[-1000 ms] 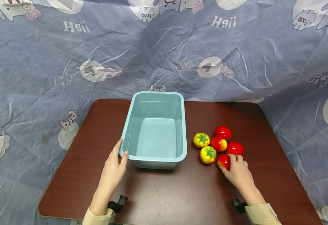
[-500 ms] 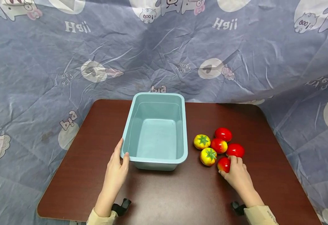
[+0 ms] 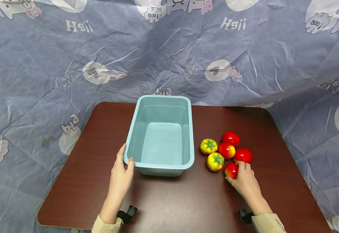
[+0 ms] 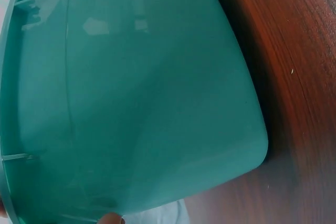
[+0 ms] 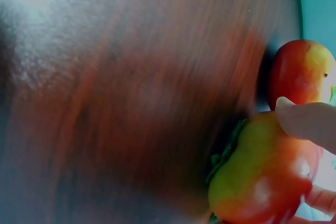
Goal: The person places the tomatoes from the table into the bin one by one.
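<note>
Holding red fruit [image 3: 231, 170] w/in R grip [image 3: 247, 183]

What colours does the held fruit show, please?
The fruit is red and yellow-green, clearest in the right wrist view.

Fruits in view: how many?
6. Left: far yellow fruit, near yellow fruit. Right: far red fruit, middle red fruit, rightmost red fruit, and nearest red fruit in the right hand.

The tub [image 3: 161, 142] stands on the desk [image 3: 169, 204]; six fruits [image 3: 225, 150] lie bunched near its right side, and a sheet [image 3: 163, 48] hangs behind it.
</note>
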{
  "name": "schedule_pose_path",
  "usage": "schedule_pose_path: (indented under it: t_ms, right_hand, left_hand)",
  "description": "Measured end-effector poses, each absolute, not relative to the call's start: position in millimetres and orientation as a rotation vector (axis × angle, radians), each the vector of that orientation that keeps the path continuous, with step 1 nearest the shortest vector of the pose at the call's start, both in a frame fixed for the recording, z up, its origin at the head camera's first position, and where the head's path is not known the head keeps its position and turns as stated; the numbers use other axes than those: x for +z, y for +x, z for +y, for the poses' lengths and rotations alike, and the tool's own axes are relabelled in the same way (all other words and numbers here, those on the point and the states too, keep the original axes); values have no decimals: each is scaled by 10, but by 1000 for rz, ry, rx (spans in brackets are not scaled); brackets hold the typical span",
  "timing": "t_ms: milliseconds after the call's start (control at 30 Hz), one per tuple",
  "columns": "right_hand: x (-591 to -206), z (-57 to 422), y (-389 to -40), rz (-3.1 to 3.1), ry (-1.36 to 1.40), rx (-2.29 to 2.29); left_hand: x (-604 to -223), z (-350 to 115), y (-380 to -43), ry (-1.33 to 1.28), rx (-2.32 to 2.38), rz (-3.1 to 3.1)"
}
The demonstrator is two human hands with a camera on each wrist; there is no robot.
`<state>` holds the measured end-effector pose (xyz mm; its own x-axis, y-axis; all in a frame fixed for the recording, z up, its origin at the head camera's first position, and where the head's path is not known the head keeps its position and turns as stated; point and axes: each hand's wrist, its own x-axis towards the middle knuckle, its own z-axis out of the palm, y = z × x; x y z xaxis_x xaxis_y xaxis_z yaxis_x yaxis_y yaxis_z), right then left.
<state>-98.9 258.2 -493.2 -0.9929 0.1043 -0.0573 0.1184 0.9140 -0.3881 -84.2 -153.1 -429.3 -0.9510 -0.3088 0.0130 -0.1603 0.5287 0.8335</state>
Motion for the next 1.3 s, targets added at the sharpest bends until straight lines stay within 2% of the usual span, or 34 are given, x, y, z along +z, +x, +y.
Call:
schedule_pose_path:
  t_ms: [500, 900, 1300]
  right_hand:
    - [-4943, 2577, -925, 3073, 225, -640]
    - [-4587, 2466, -874, 3185, 163, -707]
    - [-4152, 2153, -1029, 3274, -26, -794]
  left_hand:
    - [-4313, -1498, -874, 436, -1534, -2533]
    - [-4292, -1493, -858, 441, -1522, -2525]
    - [-4309, -1500, -835, 441, -1496, -2546]
